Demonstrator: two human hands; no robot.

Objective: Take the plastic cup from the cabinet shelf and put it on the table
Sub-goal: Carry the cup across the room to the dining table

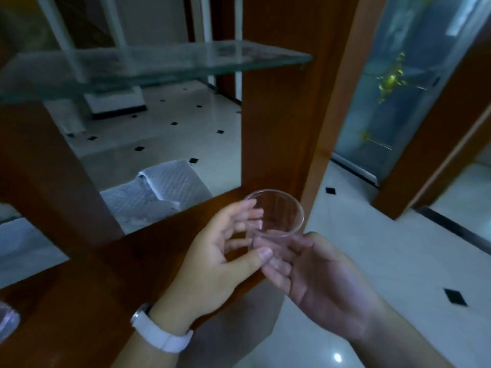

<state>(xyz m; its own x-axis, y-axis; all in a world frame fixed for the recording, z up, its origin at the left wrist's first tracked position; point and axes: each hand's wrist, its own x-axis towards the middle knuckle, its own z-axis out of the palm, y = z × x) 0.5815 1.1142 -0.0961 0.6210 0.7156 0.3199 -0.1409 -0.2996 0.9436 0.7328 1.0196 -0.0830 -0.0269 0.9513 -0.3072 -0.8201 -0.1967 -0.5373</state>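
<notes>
A clear plastic cup (pixel 279 211) is held upright between both hands, just past the right end of the brown wooden cabinet shelf (pixel 111 274). My left hand (pixel 225 256), with a white watch on the wrist, has its fingers on the cup's left side and its thumb against the lower wall. My right hand (pixel 318 277) supports the cup from the right and below, fingers around its base. The cup looks empty. No table is clearly in view.
A glass shelf (pixel 159 65) spans the cabinet above the hands. A wooden upright (pixel 281 102) stands just behind the cup. A padded white bundle (pixel 159 192) lies beyond the shelf. A glass panel (pixel 393 88) is at the right. White tiled floor (pixel 385 248) lies below.
</notes>
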